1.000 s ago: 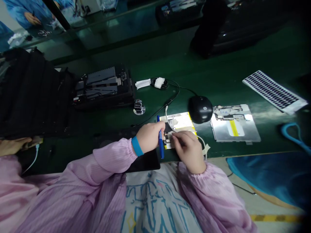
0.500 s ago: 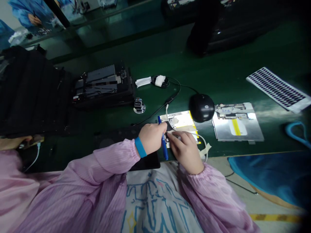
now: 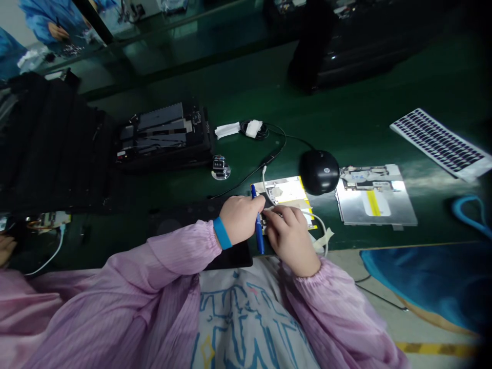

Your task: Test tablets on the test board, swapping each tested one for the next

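My left hand [image 3: 240, 218], with a blue wristband, is closed around a blue pen-like tool [image 3: 259, 225] held upright over a small yellow-edged board [image 3: 286, 192] near the table's front edge. My right hand [image 3: 290, 233] lies on the near part of that board, fingers curled and pressed on its small components. What its fingertips pinch is too small to make out. A white cable [image 3: 321, 228] runs from the board past my right hand.
A black mouse [image 3: 319, 171] sits just behind the board, a silver metal plate [image 3: 376, 197] to its right, a keyboard [image 3: 440, 143] farther right. A tally counter [image 3: 220, 167], black device [image 3: 163, 136] and black trays [image 3: 46, 148] stand left. Another person's hand [image 3: 5, 248] shows at far left.
My right hand has shifted slightly left along the board toward the tool. The other person's hand at far left has drawn back, uncovering a small part with a white cable.
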The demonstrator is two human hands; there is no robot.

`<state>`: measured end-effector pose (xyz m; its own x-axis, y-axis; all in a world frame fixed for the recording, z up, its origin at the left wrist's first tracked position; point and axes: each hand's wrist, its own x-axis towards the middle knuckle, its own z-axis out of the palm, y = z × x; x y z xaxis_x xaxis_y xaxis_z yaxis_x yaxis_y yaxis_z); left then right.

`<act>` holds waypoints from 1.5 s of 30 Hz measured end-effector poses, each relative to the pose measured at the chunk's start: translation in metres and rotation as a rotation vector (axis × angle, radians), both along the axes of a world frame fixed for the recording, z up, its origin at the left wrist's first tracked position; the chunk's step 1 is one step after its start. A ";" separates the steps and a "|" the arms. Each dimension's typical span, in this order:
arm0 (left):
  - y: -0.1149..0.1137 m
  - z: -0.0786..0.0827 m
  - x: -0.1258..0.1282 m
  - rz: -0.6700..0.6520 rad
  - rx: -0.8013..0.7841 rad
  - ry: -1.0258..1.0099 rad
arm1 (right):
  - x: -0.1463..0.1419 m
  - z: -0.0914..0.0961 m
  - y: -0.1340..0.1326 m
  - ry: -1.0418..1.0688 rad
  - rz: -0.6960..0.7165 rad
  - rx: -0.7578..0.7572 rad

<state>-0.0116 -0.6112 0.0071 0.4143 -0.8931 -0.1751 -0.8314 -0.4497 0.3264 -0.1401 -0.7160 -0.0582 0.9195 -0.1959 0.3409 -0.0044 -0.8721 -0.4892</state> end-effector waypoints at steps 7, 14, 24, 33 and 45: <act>0.002 0.002 -0.002 0.050 -0.052 0.060 | -0.002 0.002 0.003 0.014 -0.006 -0.034; 0.046 0.038 0.000 0.464 -0.243 0.135 | -0.003 0.005 0.001 -0.032 0.045 0.017; 0.163 0.041 -0.001 1.104 -0.308 -0.075 | -0.009 0.006 -0.003 -0.067 0.110 0.048; 0.078 0.037 -0.021 0.371 -0.282 0.368 | -0.009 0.002 -0.001 -0.126 0.080 0.136; 0.012 0.009 0.002 0.025 -0.308 0.593 | 0.001 -0.004 0.018 -0.258 -0.103 -0.009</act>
<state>-0.0093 -0.5993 0.0165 0.3476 -0.9302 -0.1181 -0.4625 -0.2797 0.8413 -0.1391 -0.6985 -0.0619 0.7772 -0.2798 0.5636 0.0307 -0.8777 -0.4781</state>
